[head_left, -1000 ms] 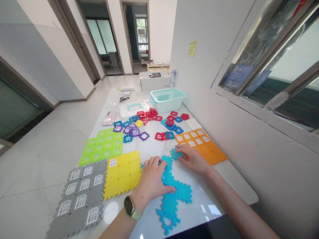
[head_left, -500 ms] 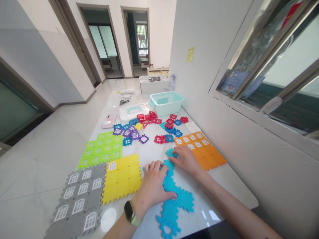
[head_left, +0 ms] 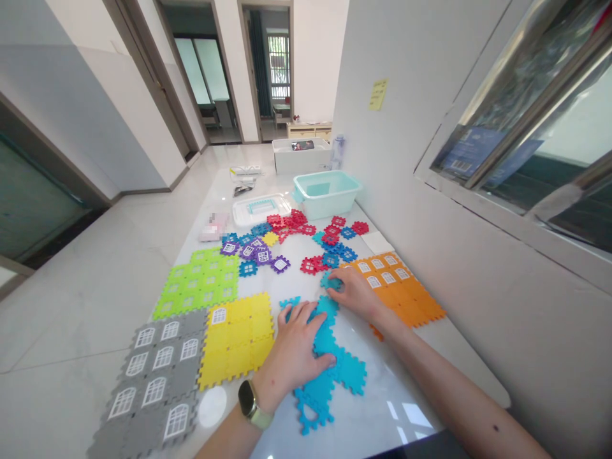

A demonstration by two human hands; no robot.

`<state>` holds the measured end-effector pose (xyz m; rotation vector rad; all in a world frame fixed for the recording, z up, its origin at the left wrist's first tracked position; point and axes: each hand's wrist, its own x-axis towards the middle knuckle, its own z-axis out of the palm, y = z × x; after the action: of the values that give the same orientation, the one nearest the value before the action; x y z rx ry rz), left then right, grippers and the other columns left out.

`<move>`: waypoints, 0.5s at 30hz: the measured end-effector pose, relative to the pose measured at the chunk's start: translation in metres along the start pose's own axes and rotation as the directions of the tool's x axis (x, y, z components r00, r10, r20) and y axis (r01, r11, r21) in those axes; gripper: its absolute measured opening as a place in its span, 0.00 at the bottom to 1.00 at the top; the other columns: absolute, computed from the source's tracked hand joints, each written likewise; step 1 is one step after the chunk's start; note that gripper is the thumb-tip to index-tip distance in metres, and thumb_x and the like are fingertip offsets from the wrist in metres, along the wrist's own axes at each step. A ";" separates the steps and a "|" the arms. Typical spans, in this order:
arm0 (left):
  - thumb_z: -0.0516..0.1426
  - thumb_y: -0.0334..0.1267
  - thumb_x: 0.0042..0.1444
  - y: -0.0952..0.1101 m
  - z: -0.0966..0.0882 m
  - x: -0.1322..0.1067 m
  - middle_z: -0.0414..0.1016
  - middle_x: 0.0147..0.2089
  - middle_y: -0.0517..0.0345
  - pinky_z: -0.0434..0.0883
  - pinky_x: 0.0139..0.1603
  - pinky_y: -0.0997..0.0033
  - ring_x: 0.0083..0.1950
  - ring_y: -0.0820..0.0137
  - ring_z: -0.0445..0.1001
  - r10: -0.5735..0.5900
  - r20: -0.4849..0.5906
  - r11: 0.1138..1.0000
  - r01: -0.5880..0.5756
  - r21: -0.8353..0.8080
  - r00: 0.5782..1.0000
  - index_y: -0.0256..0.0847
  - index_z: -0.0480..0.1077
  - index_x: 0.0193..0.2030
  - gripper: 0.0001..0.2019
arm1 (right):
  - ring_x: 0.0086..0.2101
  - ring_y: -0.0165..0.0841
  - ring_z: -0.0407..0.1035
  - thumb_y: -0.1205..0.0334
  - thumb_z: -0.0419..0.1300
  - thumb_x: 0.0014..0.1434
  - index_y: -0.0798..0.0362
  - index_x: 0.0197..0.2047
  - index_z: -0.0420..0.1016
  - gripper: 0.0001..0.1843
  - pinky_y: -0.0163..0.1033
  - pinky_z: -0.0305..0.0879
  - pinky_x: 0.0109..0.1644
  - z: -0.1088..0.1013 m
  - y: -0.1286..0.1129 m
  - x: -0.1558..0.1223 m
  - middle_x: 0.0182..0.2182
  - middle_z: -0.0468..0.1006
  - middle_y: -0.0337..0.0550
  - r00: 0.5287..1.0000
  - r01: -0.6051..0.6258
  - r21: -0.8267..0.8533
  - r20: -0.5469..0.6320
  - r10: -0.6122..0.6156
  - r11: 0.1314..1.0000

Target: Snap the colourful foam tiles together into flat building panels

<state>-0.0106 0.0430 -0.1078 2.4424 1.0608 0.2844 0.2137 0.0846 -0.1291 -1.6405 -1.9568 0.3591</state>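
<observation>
Blue interlocking foam tile assembly (head_left: 351, 374) lay flat on the white marble table (head_left: 382, 408), under the spread, pressing left hand (head_left: 294, 347). Right hand (head_left: 356, 294) curled narrowly over a small loose blue tile (head_left: 329, 282), grip unclear. Risk: uneven pressure could pop the notched joints apart.

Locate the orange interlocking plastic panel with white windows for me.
In the head view, the orange interlocking plastic panel lies near the right edge of the white tabletop, just beside the right hand, with a white square sheet at its far end.
</observation>
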 end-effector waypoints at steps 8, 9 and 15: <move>0.69 0.52 0.44 0.001 -0.002 0.000 0.61 0.68 0.50 0.50 0.68 0.38 0.69 0.49 0.57 -0.012 0.001 1.000 0.012 0.004 1.000 0.50 0.66 0.61 0.36 | 0.51 0.43 0.72 0.62 0.65 0.56 0.49 0.43 0.83 0.11 0.51 0.68 0.57 -0.009 0.011 -0.006 0.50 0.79 0.49 0.976 0.164 0.119 0.127 -0.178 0.979; 0.69 0.52 0.44 0.001 -0.002 0.000 0.61 0.68 0.50 0.50 0.68 0.38 0.69 0.49 0.57 -0.017 -0.002 1.000 0.017 0.006 1.000 0.50 0.66 0.61 0.36 | 0.51 0.43 0.72 0.61 0.65 0.57 0.48 0.44 0.83 0.11 0.51 0.68 0.57 -0.009 0.013 -0.007 0.50 0.78 0.50 0.971 0.173 0.112 0.148 -0.188 0.979; 0.68 0.51 0.45 -0.001 -0.004 0.001 0.62 0.67 0.49 0.49 0.67 0.37 0.68 0.49 0.58 -0.043 -0.014 0.999 0.043 0.016 0.999 0.50 0.67 0.60 0.35 | 0.53 0.42 0.70 0.61 0.63 0.62 0.48 0.48 0.82 0.12 0.51 0.67 0.58 -0.007 0.014 -0.008 0.53 0.75 0.52 0.959 0.196 0.089 0.189 -0.210 0.976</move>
<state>-0.0117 0.0454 -0.1049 2.4318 1.1247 0.2797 0.2300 0.0789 -0.1324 -1.3885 -2.2110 0.5205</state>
